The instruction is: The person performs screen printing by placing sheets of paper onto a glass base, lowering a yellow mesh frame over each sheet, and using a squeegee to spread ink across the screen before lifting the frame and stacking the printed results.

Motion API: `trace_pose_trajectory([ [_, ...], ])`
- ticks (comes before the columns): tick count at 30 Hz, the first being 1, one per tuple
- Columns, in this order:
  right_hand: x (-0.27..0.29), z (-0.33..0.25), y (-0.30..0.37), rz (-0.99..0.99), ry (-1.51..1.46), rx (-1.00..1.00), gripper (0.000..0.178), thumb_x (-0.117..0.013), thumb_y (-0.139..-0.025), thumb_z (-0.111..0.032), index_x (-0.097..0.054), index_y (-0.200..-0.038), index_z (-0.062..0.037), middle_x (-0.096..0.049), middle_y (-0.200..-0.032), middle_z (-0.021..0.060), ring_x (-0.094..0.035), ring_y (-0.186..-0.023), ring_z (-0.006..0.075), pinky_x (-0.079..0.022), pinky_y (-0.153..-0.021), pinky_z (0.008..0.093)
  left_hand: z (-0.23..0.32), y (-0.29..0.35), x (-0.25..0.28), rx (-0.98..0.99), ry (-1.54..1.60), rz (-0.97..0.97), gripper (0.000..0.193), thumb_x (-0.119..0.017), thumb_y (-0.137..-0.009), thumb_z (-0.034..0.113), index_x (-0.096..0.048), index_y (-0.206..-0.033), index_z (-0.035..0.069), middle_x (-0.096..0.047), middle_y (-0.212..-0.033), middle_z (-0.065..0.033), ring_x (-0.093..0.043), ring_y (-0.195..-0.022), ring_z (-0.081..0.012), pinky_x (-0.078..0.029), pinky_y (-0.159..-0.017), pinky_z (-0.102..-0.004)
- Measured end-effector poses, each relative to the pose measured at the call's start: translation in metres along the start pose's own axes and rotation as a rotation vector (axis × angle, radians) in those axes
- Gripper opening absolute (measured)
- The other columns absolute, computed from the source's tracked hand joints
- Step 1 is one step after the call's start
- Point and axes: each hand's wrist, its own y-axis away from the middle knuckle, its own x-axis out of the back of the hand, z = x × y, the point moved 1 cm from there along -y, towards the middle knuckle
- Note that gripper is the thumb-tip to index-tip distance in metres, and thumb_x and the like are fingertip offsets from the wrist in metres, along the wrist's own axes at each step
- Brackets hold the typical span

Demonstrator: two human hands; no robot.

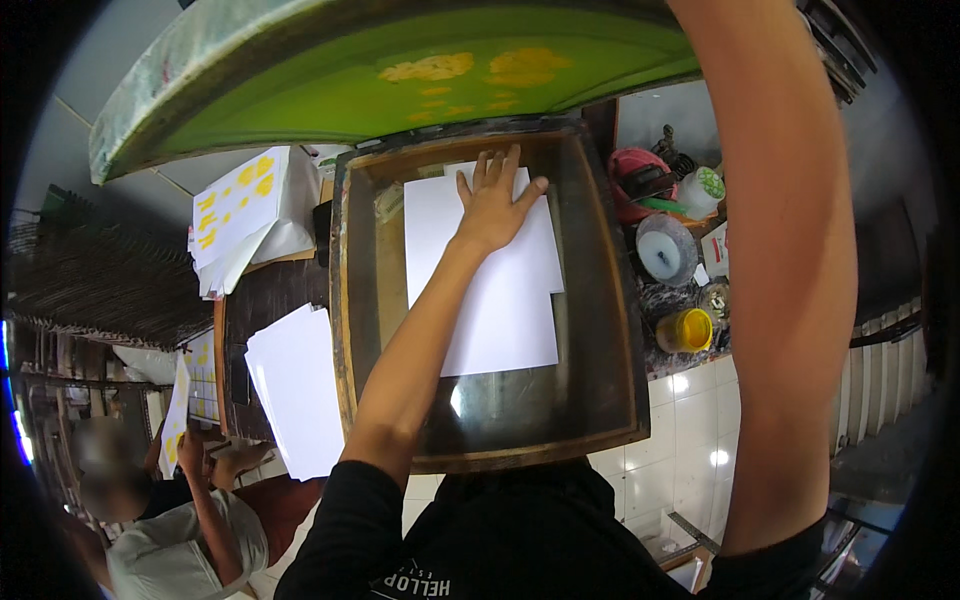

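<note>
My left hand (490,205) lay palm down on overlapping white sheets (495,325), its fingers spread wide and gripping nothing, the thumb pointing toward the right edge of a wood-framed glass table (600,350). The sheets rested slightly askew of each other around the middle of the glass, well in from the table's near edge; my longer fingertips reached past the paper toward the far edge. My right forearm (780,250) stretched upward past the table's right edge, its hand beyond view, so I could not tell how those fingers stood or what they held.

Above the table's far edge hung a tilted green screen (330,95) marked with yellow patches (430,68). Near the far left corner sat a pile of paper topped by a yellow-printed sheet (235,205); blank sheets (300,390) lay fanned just beside the left edge, toward the near corner. Past the right edge stood a pink container (627,185), a green-lidded jar (703,190), a pale bowl (665,255) and a yellow pot (685,330). At lower left, a person (190,540) in a light shirt held a yellow-marked sheet (176,400).
</note>
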Motion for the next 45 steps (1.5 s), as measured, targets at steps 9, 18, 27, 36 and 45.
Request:
trace_pose_trajectory([
  [9, -0.050, -0.006, 0.129, 0.030, 0.019, 0.073, 0.029, -0.069, -0.093, -0.019, -0.062, -0.112, 0.0013, -0.067, -0.098, 0.0187, -0.064, -0.094, 0.0370, -0.047, -0.087, 0.0458, 0.013, 0.228, 0.163, -0.212, 1.239, 0.221, 0.062, -0.053, -0.106, 0.046, -0.055, -0.131, -0.011, -0.071, -0.115, -0.0285, -0.073, -0.099, -0.0370, -0.054, -0.096, -0.0492],
  [18, -0.182, 0.034, 0.272, -0.570, -0.161, -0.088, 0.055, -0.084, -0.081, -0.035, -0.056, -0.115, -0.0016, -0.065, -0.112, 0.0207, -0.060, -0.109, 0.0414, -0.043, -0.096, 0.0505, -0.017, 0.370, 0.063, 0.792, 1.793, -0.083, 0.020, -0.057, -0.103, 0.014, -0.064, -0.106, -0.005, -0.065, -0.130, -0.0319, -0.066, -0.122, -0.0382, -0.055, -0.104, -0.0487],
  [27, -0.228, 0.025, 0.322, -0.597, -0.044, 0.053, 0.047, -0.082, -0.077, -0.028, -0.058, -0.108, -0.0027, -0.063, -0.102, 0.0177, -0.060, -0.100, 0.0355, -0.043, -0.086, 0.0470, -0.036, 0.380, 0.030, 1.026, 1.866, -0.058, 0.031, -0.051, -0.098, 0.011, -0.061, -0.118, -0.009, -0.064, -0.133, -0.0304, -0.066, -0.122, -0.0364, -0.052, -0.107, -0.0470],
  [36, -0.267, 0.067, 0.260, -0.354, 0.118, 0.127, 0.036, -0.078, -0.081, -0.024, -0.058, -0.104, -0.0051, -0.057, -0.098, 0.0147, -0.055, -0.093, 0.0342, -0.040, -0.082, 0.0456, -0.045, 0.388, 0.022, 1.129, 1.927, -0.060, 0.033, -0.050, -0.096, 0.016, -0.066, -0.111, -0.010, -0.074, -0.110, -0.0220, -0.071, -0.097, -0.0312, -0.054, -0.093, -0.0430],
  [45, -0.331, 0.150, 0.127, -0.241, 0.192, 0.170, 0.045, -0.084, -0.078, -0.025, -0.058, -0.109, -0.0050, -0.061, -0.102, 0.0149, -0.058, -0.100, 0.0334, -0.042, -0.084, 0.0462, -0.046, 0.402, 0.015, 1.107, 1.899, -0.008, 0.042, -0.041, -0.094, 0.012, -0.066, -0.105, -0.020, -0.072, -0.107, -0.0309, -0.072, -0.093, -0.0343, -0.057, -0.093, -0.0453],
])
